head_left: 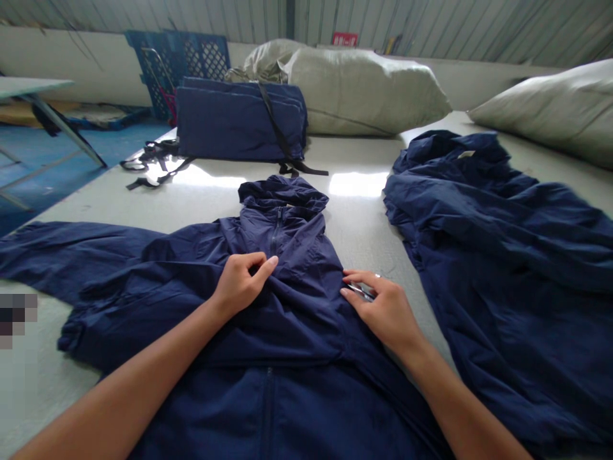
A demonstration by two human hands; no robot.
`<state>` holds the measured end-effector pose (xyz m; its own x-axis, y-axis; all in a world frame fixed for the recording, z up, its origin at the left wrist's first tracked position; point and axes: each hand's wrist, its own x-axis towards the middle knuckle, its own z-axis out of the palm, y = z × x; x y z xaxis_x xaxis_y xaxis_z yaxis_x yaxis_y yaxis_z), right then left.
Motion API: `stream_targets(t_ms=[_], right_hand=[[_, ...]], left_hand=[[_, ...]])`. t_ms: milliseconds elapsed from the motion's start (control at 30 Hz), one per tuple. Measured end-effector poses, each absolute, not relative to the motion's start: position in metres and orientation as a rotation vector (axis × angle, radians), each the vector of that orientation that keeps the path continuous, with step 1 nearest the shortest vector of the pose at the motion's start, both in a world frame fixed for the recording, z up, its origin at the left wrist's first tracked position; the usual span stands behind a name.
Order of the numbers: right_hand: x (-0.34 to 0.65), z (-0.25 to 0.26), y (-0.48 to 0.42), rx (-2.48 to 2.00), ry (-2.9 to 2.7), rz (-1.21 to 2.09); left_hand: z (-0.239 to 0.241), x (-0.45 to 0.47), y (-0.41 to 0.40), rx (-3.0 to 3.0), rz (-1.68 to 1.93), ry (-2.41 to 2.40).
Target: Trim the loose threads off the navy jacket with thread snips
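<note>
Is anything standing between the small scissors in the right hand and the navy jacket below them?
Nothing visible does: the small scissors in the right hand lie right at the navy hooded jacket, with no other object between them.

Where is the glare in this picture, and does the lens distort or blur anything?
In the head view, bright glare lies on the pale work table beyond the navy hooded jacket; the wide lens bends the corrugated wall near the top; a pixelated patch blurs the left edge.
</note>
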<state>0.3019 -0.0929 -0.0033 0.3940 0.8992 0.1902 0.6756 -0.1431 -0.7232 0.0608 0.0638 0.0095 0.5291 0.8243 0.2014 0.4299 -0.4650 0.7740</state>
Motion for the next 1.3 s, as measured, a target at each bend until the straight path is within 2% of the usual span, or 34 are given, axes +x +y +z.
stream_targets(t_ms=[233,467,733,1300], right_hand=[[0.292,0.003,-0.094,-1.857,-1.446,0.272],[0.290,0.002,-0.094,-1.887,-1.512,0.272],[0.290,0.001,-0.094,-1.953,-1.501,0.269],[0.289,0.004,-0.093,-2.009,-1.467,0.297]], left_hand=[[0.018,0.057,0.065,1.917,0.736,0.788],[0.013,0.050,0.075,1.623,0.694,0.768],[0.022,0.049,0.084,1.351,0.498,0.666],[0.029,0.049,0.093,1.363,0.210,0.779]])
